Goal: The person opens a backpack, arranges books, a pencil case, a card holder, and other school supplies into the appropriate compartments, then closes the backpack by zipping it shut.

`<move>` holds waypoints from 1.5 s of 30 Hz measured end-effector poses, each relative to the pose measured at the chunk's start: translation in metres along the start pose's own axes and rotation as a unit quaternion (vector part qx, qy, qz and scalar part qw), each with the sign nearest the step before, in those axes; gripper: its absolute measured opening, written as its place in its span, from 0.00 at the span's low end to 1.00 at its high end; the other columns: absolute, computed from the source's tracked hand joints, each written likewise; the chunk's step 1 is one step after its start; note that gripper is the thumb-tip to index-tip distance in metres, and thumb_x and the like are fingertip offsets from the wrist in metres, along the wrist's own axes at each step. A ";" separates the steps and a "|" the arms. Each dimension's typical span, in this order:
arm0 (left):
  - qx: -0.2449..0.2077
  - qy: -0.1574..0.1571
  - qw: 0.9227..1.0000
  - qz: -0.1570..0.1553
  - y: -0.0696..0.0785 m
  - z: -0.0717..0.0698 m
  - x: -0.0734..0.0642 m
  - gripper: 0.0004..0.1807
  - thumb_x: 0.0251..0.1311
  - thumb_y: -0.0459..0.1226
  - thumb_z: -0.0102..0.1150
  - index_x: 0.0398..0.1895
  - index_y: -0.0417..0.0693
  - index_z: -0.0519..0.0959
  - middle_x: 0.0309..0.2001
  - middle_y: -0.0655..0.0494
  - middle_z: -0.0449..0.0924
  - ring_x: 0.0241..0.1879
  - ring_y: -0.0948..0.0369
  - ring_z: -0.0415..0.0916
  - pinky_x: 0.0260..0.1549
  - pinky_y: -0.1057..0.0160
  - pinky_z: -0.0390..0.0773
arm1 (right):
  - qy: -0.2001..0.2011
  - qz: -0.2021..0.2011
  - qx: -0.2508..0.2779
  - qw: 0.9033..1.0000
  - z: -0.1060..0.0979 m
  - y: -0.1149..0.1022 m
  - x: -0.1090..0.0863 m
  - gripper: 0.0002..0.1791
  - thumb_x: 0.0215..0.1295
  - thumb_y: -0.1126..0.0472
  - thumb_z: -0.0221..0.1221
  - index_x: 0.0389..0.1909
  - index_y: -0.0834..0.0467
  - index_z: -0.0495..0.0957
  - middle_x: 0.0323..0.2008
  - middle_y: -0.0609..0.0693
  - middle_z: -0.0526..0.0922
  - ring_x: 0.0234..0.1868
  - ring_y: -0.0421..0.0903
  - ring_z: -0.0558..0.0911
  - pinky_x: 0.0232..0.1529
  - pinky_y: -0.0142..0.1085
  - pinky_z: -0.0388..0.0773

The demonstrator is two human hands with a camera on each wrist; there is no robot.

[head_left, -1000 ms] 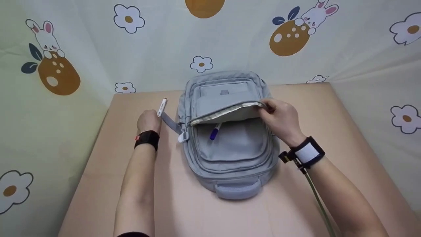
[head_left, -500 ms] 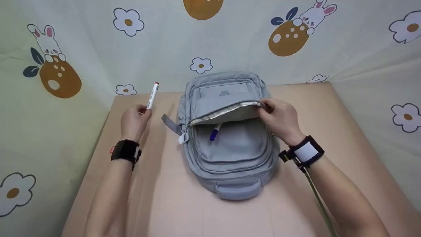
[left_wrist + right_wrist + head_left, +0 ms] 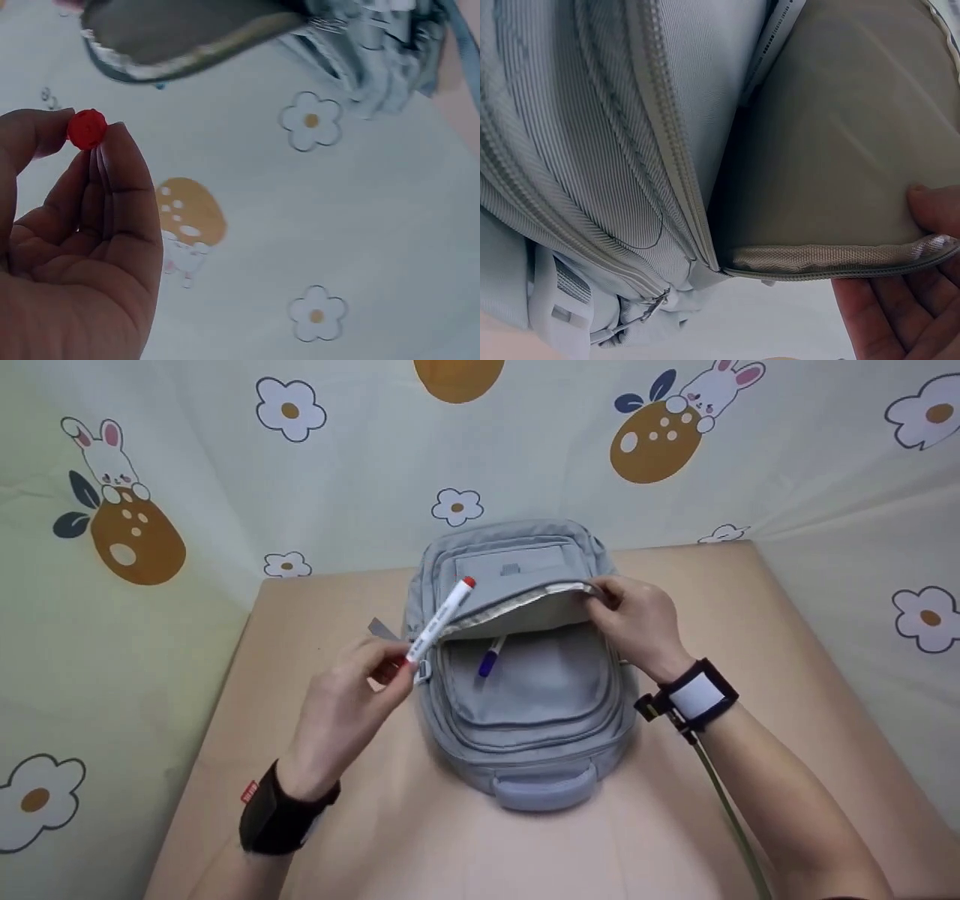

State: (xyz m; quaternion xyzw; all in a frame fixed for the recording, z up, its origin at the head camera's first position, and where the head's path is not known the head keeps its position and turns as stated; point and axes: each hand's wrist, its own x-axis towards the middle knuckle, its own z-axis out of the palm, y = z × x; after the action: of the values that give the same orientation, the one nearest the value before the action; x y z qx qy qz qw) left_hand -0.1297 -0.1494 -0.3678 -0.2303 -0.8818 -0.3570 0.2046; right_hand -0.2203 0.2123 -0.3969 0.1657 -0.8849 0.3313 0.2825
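Between thumb and fingers, my left hand (image 3: 352, 697) pinches a white marker (image 3: 442, 619) with red ends. It slants up to the right and overlaps the left edge of the grey backpack (image 3: 525, 776) in the head view. Facing the left wrist camera is the marker's red end (image 3: 87, 129). My right hand (image 3: 637, 615) grips the zippered edge of the backpack's front pocket flap (image 3: 555, 607) and holds it up, thumb on the inner lining (image 3: 855, 150). A marker with a blue cap (image 3: 487, 664) sticks out of the pocket opening.
The backpack lies on a tan table (image 3: 690, 577), its padded top handle (image 3: 547, 791) towards me. A strap end (image 3: 381, 628) juts out at its left, near a white buckle (image 3: 562, 300). Patterned cloth (image 3: 360, 472) hangs behind and at both sides.
My left hand has lifted the red-ended marker off the left side of the table and brought it right, over to the backpack. My right hand keeps holding the flap up.
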 end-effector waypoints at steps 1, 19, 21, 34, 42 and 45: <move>0.001 -0.008 1.000 0.023 0.007 0.004 -0.003 0.11 0.60 0.29 0.69 0.45 0.43 0.86 0.37 0.59 0.79 0.34 0.69 0.76 0.30 0.71 0.79 | 0.000 0.001 0.000 1.000 0.000 0.000 0.001 0.08 0.63 0.66 0.66 0.42 0.59 0.89 0.28 0.49 0.86 0.22 0.41 0.72 0.25 0.33 0.64; 0.335 -0.102 0.926 0.140 0.044 0.127 0.021 0.07 0.57 0.24 0.62 0.37 0.36 0.86 0.31 0.49 0.79 0.28 0.56 0.77 0.17 0.61 0.80 | 0.003 -0.005 -0.002 1.000 0.001 0.000 0.001 0.07 0.63 0.64 0.68 0.41 0.58 0.89 0.26 0.48 0.85 0.22 0.41 0.73 0.26 0.35 0.65; 0.347 -0.113 0.922 0.131 0.044 0.133 0.026 0.07 0.56 0.24 0.62 0.36 0.36 0.87 0.30 0.49 0.79 0.28 0.56 0.77 0.17 0.60 0.80 | 0.001 -0.006 -0.002 1.000 0.001 -0.001 0.001 0.07 0.63 0.64 0.67 0.40 0.58 0.89 0.26 0.48 0.85 0.22 0.41 0.73 0.26 0.35 0.66; 0.374 -0.120 0.916 0.078 0.039 0.167 0.053 0.08 0.58 0.25 0.59 0.31 0.41 0.87 0.31 0.50 0.80 0.30 0.56 0.79 0.24 0.60 0.83 | -0.003 -0.005 0.005 1.000 0.000 -0.003 0.000 0.07 0.64 0.63 0.67 0.41 0.59 0.89 0.29 0.49 0.86 0.24 0.43 0.77 0.27 0.36 0.69; 0.309 -0.044 0.930 0.196 0.057 0.131 0.028 0.09 0.57 0.23 0.58 0.35 0.38 0.85 0.31 0.51 0.79 0.30 0.57 0.77 0.21 0.63 0.80 | -0.002 -0.013 0.004 1.000 0.000 0.000 -0.005 0.07 0.64 0.63 0.67 0.41 0.58 0.89 0.28 0.48 0.86 0.23 0.42 0.75 0.26 0.35 0.67; 0.227 0.014 0.940 0.256 0.056 0.104 0.026 0.09 0.62 0.24 0.62 0.44 0.36 0.85 0.36 0.49 0.81 0.32 0.56 0.78 0.28 0.63 0.82 | 0.000 -0.021 0.000 1.000 -0.002 0.001 -0.008 0.07 0.65 0.64 0.66 0.41 0.59 0.88 0.29 0.49 0.86 0.23 0.42 0.75 0.26 0.35 0.68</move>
State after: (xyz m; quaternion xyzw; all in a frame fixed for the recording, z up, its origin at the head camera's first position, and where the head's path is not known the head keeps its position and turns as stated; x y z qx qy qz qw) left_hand -0.1399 -0.0316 -0.3933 -0.3904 -0.8478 -0.0860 0.3484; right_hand -0.2139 0.2155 -0.4011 0.1837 -0.8814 0.3250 0.2894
